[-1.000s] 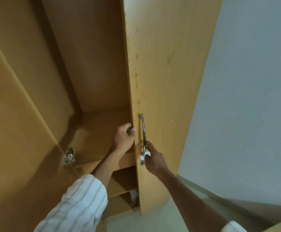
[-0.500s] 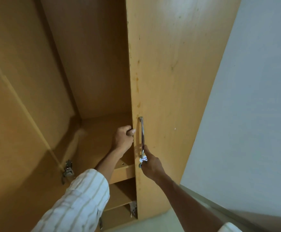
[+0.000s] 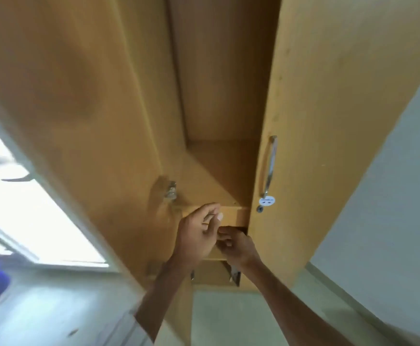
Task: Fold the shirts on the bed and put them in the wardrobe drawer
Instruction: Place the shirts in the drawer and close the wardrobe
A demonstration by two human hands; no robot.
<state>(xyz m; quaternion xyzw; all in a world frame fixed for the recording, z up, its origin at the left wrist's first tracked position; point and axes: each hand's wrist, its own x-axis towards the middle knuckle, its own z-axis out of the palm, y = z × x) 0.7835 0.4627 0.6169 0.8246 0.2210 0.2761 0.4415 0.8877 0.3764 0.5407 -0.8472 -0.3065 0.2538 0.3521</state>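
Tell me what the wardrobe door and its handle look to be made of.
Wardrobe door: seemingly laminated board or veneer in a matte, honey-tan wood tone, flat and even, with a few small dark marks; real wood cannot be ruled out. Handle: looks like polished metal, a slim silvery bow with bright glints. A small white sticker sits just below it.

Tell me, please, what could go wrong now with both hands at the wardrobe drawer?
The left hand and right hand crowd the drawer front in a narrow gap, so fingers might get pinched. The right door overlaps the drawer's end and may block it from sliding out.
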